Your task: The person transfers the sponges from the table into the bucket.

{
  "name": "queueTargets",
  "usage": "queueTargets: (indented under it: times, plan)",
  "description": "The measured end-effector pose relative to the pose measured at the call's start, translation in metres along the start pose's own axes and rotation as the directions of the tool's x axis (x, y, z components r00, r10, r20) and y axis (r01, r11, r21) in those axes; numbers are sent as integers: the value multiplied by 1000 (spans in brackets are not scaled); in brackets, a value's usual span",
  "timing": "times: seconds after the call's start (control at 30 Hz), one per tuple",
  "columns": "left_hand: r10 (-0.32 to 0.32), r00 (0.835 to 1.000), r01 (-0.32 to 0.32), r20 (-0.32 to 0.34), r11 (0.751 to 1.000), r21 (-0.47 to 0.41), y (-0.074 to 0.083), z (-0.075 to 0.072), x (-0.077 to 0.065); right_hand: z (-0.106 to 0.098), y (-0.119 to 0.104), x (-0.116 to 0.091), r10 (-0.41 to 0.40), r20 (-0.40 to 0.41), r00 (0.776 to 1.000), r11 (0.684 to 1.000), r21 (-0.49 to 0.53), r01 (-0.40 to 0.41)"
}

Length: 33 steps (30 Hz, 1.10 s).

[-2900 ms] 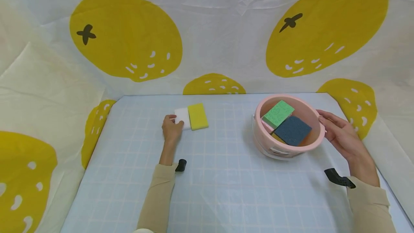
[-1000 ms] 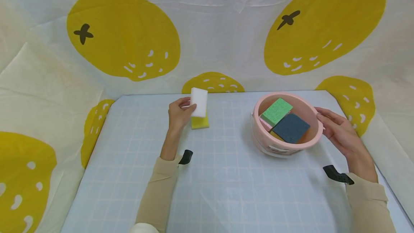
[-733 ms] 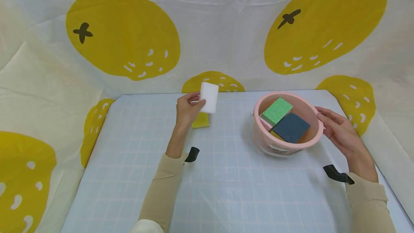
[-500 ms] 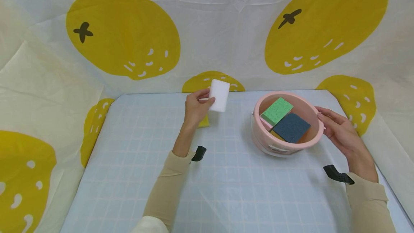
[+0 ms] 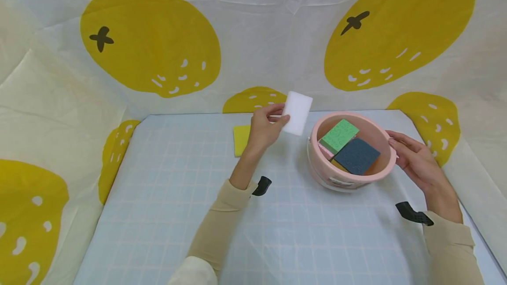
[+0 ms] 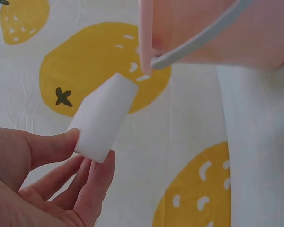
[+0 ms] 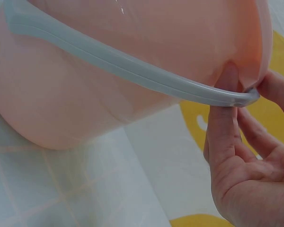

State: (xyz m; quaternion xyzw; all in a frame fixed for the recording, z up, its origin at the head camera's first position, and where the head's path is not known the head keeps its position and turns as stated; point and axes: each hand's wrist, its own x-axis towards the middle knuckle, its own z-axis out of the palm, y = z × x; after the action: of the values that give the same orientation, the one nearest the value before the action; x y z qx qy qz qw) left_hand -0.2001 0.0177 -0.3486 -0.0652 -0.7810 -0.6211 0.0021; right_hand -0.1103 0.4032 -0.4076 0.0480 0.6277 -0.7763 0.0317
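A white melamine sponge point(image 5: 297, 113) is pinched between the thumb and fingers of my left hand point(image 5: 267, 127), raised above the table just left of the bucket. In the left wrist view the same sponge point(image 6: 106, 118) stands tilted, below the bucket's rim in that picture. My right hand point(image 5: 416, 159) grips the pink bucket point(image 5: 317, 168) at its right rim, beside the handle end. The right wrist view has those fingers point(image 7: 222, 137) against the rim and the grey handle point(image 7: 132, 71). Inside the bucket lie a green sponge point(image 5: 339, 136) and a dark blue scouring pad point(image 5: 358, 156), with pink and yellowish pieces partly hidden beneath.
A yellow sponge point(image 5: 240, 140) lies flat on the table behind my left forearm, partly covered by it. The table point(image 5: 301, 236) wears a pale blue checked cloth. A white sheet with yellow fruit prints point(image 5: 273, 47) hangs close behind and at both sides.
My left hand has picked the white sponge up from beside the yellow one and carried it right, towards the bucket. The right hand and bucket have stayed in place.
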Motion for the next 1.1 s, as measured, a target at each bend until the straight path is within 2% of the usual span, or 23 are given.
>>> queueTargets:
  times: [0.3,0.67,0.8,1.1]
  plan:
    - [79,993,-77,89,997,-29,15,26,-4,0,0,-1,-6,3,1000,1000,-1,6]
    - [65,979,-66,195,998,-2,26,60,-8,0,0,-1,-9,5,1000,1000,22,9]
    - [72,965,-79,250,997,15,26,73,-10,1,1,-1,-9,2,1000,1000,25,9]
    - [64,931,-121,360,983,136,28,106,-18,0,2,-1,2,-13,1000,1000,-1,-2]
